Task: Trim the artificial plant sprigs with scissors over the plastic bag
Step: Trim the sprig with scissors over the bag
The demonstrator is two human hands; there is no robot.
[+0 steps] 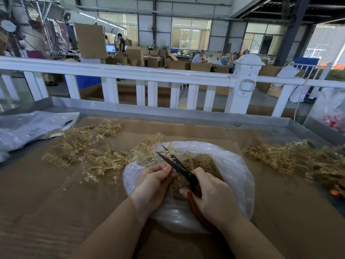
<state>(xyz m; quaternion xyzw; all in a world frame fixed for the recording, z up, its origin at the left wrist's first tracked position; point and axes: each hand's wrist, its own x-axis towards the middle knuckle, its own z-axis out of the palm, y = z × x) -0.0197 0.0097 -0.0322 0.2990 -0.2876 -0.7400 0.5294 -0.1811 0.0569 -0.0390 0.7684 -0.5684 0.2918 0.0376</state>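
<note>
A clear plastic bag (233, 165) lies open on the cardboard-covered table, with tan cut bits (203, 161) heaped inside. Over it my right hand (214, 195) grips black scissors (177, 165) with reddish handles, blades parted and pointing up and left. My left hand (153, 182) pinches the stem of a tan sprig (149, 146) whose tips reach toward the blades. A pile of tan sprigs (87, 148) spreads to the left of the bag. Another pile (291, 157) lies at the right.
A crumpled grey plastic sheet (28, 128) sits at the table's far left. A raised metal rim (168, 111) and a white railing (130, 73) close the back. A bag with red pieces (332, 116) stands at the far right. People work at distant tables.
</note>
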